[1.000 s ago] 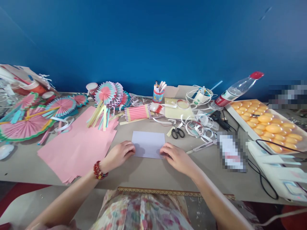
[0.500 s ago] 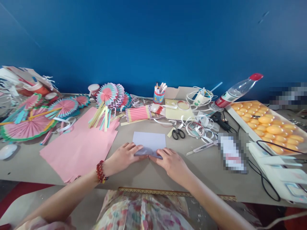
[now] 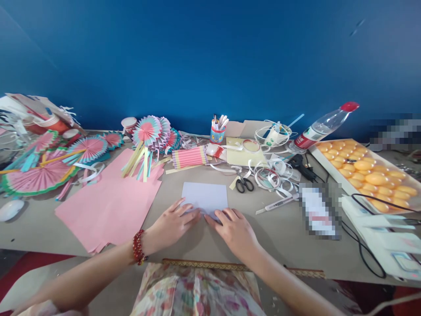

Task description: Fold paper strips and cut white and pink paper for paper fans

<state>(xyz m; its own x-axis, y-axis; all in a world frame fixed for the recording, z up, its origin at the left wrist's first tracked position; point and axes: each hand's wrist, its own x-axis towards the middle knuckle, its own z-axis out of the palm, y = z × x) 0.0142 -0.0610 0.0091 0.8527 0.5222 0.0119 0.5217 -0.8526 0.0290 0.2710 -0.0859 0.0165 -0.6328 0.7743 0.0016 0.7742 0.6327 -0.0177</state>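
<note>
A pale lavender sheet of paper (image 3: 205,194) lies on the table in front of me. My left hand (image 3: 174,221) rests on its near left part, the fingers stretched out and apart. On the near right corner lies my right hand (image 3: 235,226), fingers spread and slightly bent, thumb at the near edge. Both thumbs come close to each other at the middle of that edge. The fingers cover most of the near edge, so any fold there is hidden.
Pink paper sheets (image 3: 112,202) lie to the left, with pleated paper fans (image 3: 148,131) behind. Black-handled scissors (image 3: 244,184), a utility knife (image 3: 276,203), a glue gun (image 3: 301,167) and a tilted bottle (image 3: 324,127) are on the right. A pleated pink strip (image 3: 190,157) lies behind the sheet.
The sheet's near edge, raised and pinched between thumbs and fingers before, is now down under my hands. My left fingers have spread out over the paper.
</note>
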